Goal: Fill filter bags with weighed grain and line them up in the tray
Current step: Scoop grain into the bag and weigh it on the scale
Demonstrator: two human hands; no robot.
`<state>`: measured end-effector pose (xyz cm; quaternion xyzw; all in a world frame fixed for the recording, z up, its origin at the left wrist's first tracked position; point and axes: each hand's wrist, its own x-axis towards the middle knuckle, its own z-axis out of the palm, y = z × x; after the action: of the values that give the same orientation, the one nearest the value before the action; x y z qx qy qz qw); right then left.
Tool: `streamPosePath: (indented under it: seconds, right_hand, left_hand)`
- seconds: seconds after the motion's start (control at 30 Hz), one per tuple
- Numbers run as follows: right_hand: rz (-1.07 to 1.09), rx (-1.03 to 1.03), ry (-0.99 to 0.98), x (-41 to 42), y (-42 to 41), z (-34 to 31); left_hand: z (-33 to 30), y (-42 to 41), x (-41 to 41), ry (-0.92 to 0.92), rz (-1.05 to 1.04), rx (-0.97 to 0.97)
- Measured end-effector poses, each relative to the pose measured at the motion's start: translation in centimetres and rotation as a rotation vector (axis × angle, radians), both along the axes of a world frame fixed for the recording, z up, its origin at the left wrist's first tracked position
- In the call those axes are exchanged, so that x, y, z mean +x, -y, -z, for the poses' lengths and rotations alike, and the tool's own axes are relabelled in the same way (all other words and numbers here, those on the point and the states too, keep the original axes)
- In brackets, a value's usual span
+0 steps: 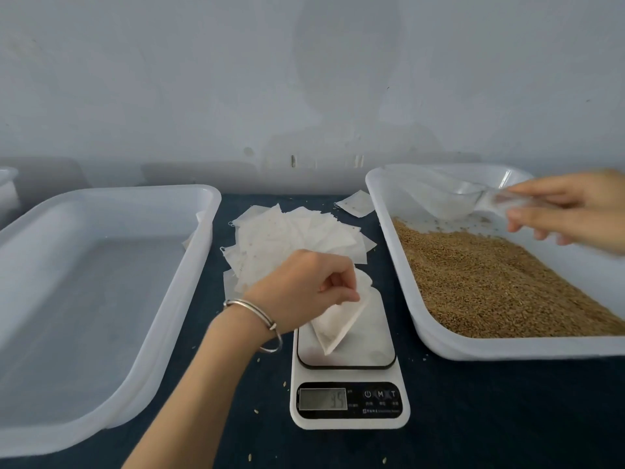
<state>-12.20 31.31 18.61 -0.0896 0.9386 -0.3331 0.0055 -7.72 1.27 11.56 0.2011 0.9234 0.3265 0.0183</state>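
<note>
while the left hand [304, 282] pinches the mouth of a filter bag [341, 319] between thumb and curled fingers [341, 292], the bag stands tilted on the steel platform of the scale [350, 370], apparently held open there so grain can be weighed straight into it. the scale sits at about six o'clock on the dark tabletop [473, 418], its display lit, though the reading is too blurred to trust. just beyond it, toward twelve o'clock, a loose heap of empty filter bags [291, 238] lies within easy reach of the same hand. at three o'clock the grain tray [507, 346] holds a sloping bed of brown grain [500, 282], and the right hand [568, 211] reaches over its far end, fingers curled round the handle of a clear plastic scoop [463, 198]; the scoop looks empty and hangs above the bare corner of that tray, likely poised to dip into the grain. at nine o'clock the receiving tray [111, 418] has no filled bags visible in it, so the lining-up seems not yet begun. stray kernels dot the tabletop around the scale.
</note>
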Motion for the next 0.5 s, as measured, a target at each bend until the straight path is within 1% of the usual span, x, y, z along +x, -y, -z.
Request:
streamPosePath:
  seconds: [0.13, 0.23, 0.27, 0.33, 0.4, 0.5]
  right_hand:
    - [0.113, -0.080, 0.097, -1.1, 0.9, 4.3]
    - [0.174, -0.137, 0.132, -1.3, 1.2, 6.6]
    - [0.183, -0.133, 0.133, -1.3, 1.2, 7.1]
    - [0.193, -0.125, 0.127, -1.2, 0.9, 7.7]
    - [0.190, -0.128, 0.118, -1.1, 0.5, 7.9]
    - [0.199, -0.138, 0.106, -0.9, -0.4, 8.0]
  left_hand:
    - [1.5, -1.8, -0.3, -0.027, 0.016, -0.078]
    - [2.3, -2.1, 0.1, -0.055, 0.003, -0.018]
    - [2.5, -2.0, 0.4, -0.070, -0.010, 0.040]
    - [2.7, -1.4, 1.0, -0.133, -0.087, 0.229]
    - [2.9, -0.4, 1.7, -0.230, -0.214, 0.422]
    - [3.3, 1.3, 2.7, -0.388, -0.430, 0.631]
